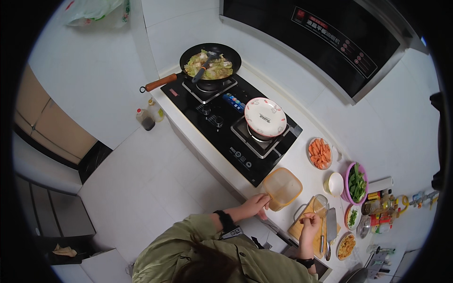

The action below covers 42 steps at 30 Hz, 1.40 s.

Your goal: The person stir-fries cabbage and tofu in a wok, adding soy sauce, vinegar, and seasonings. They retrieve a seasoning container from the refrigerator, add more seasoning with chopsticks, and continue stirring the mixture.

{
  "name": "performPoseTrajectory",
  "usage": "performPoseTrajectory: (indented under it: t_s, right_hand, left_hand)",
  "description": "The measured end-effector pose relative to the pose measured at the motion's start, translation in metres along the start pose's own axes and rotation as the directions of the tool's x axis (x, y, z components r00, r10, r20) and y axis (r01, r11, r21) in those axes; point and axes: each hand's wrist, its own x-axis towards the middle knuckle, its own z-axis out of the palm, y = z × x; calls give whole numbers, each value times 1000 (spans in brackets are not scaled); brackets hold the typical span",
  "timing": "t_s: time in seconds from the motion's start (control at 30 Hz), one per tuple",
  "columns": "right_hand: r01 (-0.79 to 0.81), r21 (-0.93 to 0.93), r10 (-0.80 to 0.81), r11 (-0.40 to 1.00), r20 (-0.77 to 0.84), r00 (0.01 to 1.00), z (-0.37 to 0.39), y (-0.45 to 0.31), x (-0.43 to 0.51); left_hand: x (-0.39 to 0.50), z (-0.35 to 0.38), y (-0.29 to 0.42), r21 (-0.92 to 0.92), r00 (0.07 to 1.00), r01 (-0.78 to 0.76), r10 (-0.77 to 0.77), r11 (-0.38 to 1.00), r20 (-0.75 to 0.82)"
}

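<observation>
My left hand [260, 205] grips the near corner of a translucent plastic container [282, 185] with an orange rim, at the counter's front edge beside the stove. My right hand [310, 223] hovers over a wooden cutting board [307, 226], its fingers curled; whether something small is between them is unclear. Just beyond those fingers is the mesh bowl of a strainer [320, 205], and its metal handle runs down the board. A cleaver [331, 224] lies alongside it. A spoon [328, 250] is partly visible below the cleaver.
On the gas stove [198, 122] stand a wok [235, 67] holding cabbage and a spatula, and a rabbit-patterned plate [265, 116]. Cooked shrimp [320, 152], a white bowl [334, 184], a purple basket [345, 177] of greens, and a dish of chopped scallions [352, 217] line the counter.
</observation>
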Motion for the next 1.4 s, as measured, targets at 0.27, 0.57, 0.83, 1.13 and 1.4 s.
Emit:
performPoseTrajectory:
  t_s: [0.27, 0.57, 0.83, 1.13, 1.4]
  right_hand:
    - [260, 83, -273, 962, 258, 927, 165, -90, 37]
    - [547, -150, -424, 824, 477, 770, 441, -152, 45]
    - [527, -709, -375, 469, 381, 845, 620, -203, 170]
    - [416, -869, 128, 268, 460, 879, 664, -208, 211]
    - [695, -661, -292, 282, 631, 719, 669, -269, 172]
  left_hand:
    - [-147, -105, 85, -5, 942, -331, 330, 944, -61]
    - [-339, -266, 158, 257, 846, -377, 444, 890, -294]
    - [-405, -376, 185, 265, 679, -421, 495, 867, -542]
    - [-372, -472, 240, 326, 542, -421, 523, 846, -658]
    - [-333, -525, 296, 182, 568, -598, 573, 781, -590]
